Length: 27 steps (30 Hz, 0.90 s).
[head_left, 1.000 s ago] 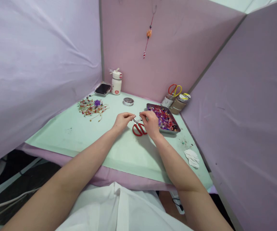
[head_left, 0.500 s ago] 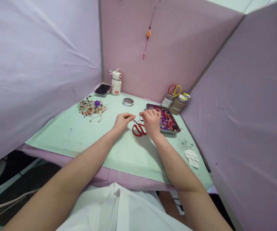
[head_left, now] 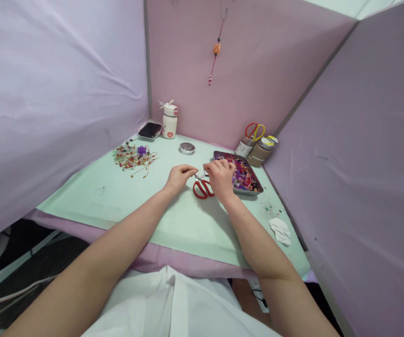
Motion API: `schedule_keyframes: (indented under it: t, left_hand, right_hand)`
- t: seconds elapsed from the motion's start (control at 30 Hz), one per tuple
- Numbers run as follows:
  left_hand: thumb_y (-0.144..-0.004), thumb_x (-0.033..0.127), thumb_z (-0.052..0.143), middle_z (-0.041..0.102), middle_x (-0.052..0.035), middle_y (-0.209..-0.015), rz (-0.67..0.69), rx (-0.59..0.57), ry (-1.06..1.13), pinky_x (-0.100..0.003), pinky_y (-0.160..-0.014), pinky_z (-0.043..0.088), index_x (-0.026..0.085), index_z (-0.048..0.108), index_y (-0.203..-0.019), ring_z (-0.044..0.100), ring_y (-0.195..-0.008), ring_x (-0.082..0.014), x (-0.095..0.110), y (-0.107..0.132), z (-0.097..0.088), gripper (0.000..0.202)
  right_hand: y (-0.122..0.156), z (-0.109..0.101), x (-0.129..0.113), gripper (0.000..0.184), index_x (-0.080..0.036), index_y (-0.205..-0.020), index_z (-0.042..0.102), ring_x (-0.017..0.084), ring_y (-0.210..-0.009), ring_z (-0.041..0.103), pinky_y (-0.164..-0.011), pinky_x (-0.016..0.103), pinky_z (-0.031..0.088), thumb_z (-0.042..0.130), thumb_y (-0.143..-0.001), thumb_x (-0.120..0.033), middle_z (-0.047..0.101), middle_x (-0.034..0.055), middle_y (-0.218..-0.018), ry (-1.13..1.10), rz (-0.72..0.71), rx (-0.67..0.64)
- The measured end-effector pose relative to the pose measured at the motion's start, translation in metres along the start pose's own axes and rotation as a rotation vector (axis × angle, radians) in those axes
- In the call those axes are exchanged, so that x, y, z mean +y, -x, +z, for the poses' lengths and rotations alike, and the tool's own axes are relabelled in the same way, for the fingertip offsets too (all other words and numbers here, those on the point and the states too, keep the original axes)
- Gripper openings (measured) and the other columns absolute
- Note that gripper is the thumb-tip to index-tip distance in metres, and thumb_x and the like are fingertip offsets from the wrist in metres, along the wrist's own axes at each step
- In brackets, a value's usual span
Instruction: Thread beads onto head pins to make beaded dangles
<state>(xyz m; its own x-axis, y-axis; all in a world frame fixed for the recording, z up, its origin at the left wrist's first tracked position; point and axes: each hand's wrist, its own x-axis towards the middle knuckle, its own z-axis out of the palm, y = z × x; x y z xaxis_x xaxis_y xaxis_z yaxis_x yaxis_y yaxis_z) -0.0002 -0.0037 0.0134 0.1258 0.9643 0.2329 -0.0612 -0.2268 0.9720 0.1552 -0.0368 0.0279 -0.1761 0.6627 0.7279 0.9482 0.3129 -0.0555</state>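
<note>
Both my hands meet over the middle of the table, close together with a small gap between the fingertips. My left hand (head_left: 181, 177) is closed in a pinch, thumb against fingers; what it pinches is too small to make out. My right hand (head_left: 221, 174) is also pinched, its fingers curled down, and something thin and pale shows by its fingertips. Red-handled scissors (head_left: 202, 189) lie on the table just below and between the hands, partly covered by the right one. Beyond my right hand sits a dark tray (head_left: 247, 191) full of purple, red and dark beads.
A heap of beaded strands (head_left: 133, 157) lies at left. Behind are a phone (head_left: 150, 130), a white bottle (head_left: 169, 122) and a small round container (head_left: 187, 149). Jars (head_left: 263, 150), one holding scissors (head_left: 254, 132), stand back right. Crumpled tissue (head_left: 279, 231) lies right; a beaded string (head_left: 216, 49) hangs behind.
</note>
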Motion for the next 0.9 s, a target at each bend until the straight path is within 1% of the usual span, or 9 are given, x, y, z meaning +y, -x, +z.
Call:
schedule_keyframes:
  t: [0.3, 0.5, 0.77, 0.9]
  left_hand:
    - [-0.063, 0.026, 0.071, 0.067, -0.002, -0.068, 0.007, 0.003, -0.009, -0.027, -0.069, 0.042, 0.018, 0.072, -0.068, 0.054, -0.068, -0.0146, -0.0018, -0.0008, -0.0002, 0.01]
    - [-0.062, 0.029, 0.073, 0.066, -0.0025, -0.069, -0.007, -0.002, -0.016, -0.03, -0.073, 0.042, 0.018, 0.072, -0.069, 0.055, -0.07, -0.0155, -0.0025, -0.0012, -0.0002, 0.013]
    - [-0.064, 0.025, 0.071, 0.068, -0.003, -0.07, -0.001, -0.007, -0.011, -0.029, -0.074, 0.044, 0.018, 0.072, -0.069, 0.057, -0.071, -0.0158, -0.0038, -0.0019, -0.0001, 0.01]
    - [-0.066, 0.026, 0.07, 0.07, -0.0038, -0.075, 0.026, -0.016, -0.054, -0.03, -0.077, 0.045, 0.019, 0.072, -0.071, 0.059, -0.075, -0.0171, -0.0064, -0.0021, -0.0003, 0.009]
  right_hand:
    - [0.0002, -0.0007, -0.0002, 0.022, -0.022, -0.079, 0.061, 0.019, -0.09, 0.046, -0.084, 0.037, 0.021, 0.045, -0.094, -0.027, 0.065, 0.0025, -0.083, -0.003, -0.007, 0.004]
    - [0.0005, 0.0002, 0.0015, 0.022, -0.023, -0.082, 0.061, 0.02, -0.092, 0.046, -0.085, 0.037, 0.021, 0.043, -0.094, -0.026, 0.065, 0.0035, -0.086, 0.043, -0.016, -0.025]
    - [0.0008, 0.0017, 0.0031, 0.02, -0.022, -0.081, 0.061, 0.02, -0.09, 0.046, -0.085, 0.038, 0.02, 0.046, -0.094, -0.027, 0.065, 0.0036, -0.084, 0.015, -0.028, -0.006]
    - [0.0003, 0.0001, 0.0022, 0.019, -0.022, -0.081, 0.06, 0.02, -0.09, 0.046, -0.085, 0.038, 0.02, 0.047, -0.093, -0.026, 0.065, 0.0032, -0.084, 0.007, -0.032, -0.025]
